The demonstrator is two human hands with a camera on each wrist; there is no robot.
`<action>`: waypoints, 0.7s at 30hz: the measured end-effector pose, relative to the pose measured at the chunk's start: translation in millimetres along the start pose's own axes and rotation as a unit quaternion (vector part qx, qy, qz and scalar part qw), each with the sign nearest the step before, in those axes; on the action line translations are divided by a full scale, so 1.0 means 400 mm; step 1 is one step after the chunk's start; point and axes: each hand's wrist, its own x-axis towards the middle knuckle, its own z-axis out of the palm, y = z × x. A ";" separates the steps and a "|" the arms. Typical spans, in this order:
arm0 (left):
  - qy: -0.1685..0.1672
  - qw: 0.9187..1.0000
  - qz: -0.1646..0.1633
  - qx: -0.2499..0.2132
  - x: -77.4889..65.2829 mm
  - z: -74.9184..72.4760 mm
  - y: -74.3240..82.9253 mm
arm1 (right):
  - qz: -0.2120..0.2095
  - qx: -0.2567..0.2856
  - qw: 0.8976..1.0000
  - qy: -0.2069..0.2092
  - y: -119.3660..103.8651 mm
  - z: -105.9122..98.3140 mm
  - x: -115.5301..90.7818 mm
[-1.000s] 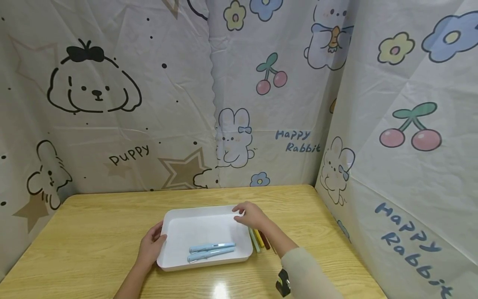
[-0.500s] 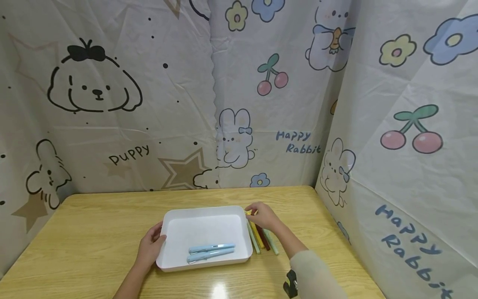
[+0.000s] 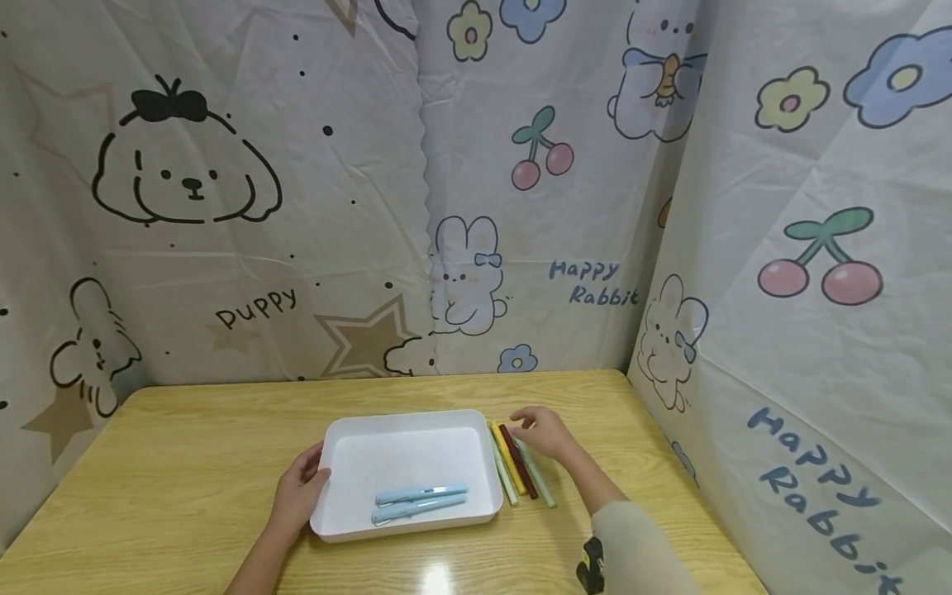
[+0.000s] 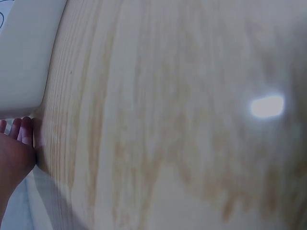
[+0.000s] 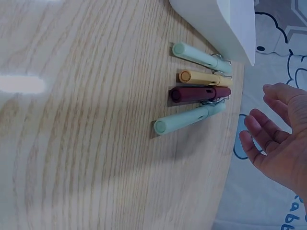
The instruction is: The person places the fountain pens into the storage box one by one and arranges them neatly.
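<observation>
A white rectangular tray [image 3: 405, 454] lies on the table, with two light blue pens [image 3: 420, 502] near its front wall. My left hand [image 3: 299, 492] holds the tray's left side, thumb at the rim and fingers along the outer wall. Just right of the tray, a pale green pen [image 5: 199, 57], a yellow pen [image 5: 204, 77], a dark red pen [image 5: 197, 94] and a second pale green pen [image 5: 187, 119] lie side by side. Over the far ends of these pens hovers my right hand [image 3: 546, 432], fingers loosely bent and holding nothing.
The wooden table [image 3: 216, 446] extends on both sides of the tray. Printed cloth [image 3: 357, 248] hangs behind the table and along its right side. A bright light reflection shows on the tabletop near the front.
My right hand has moved right, from over the tray's far right corner to above the pens, uncovering them. The tray, the pens and my left hand have stayed about where they were.
</observation>
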 end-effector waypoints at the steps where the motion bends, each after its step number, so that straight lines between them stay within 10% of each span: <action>1: -0.001 1.000 0.000 0.000 0.000 0.000 0.000 | 0.000 0.002 1.000 0.002 0.004 0.000 -0.001; 21: -0.004 1.000 -0.004 0.001 0.001 -0.001 -0.001 | 0.041 0.022 0.999 0.004 0.070 0.006 -0.025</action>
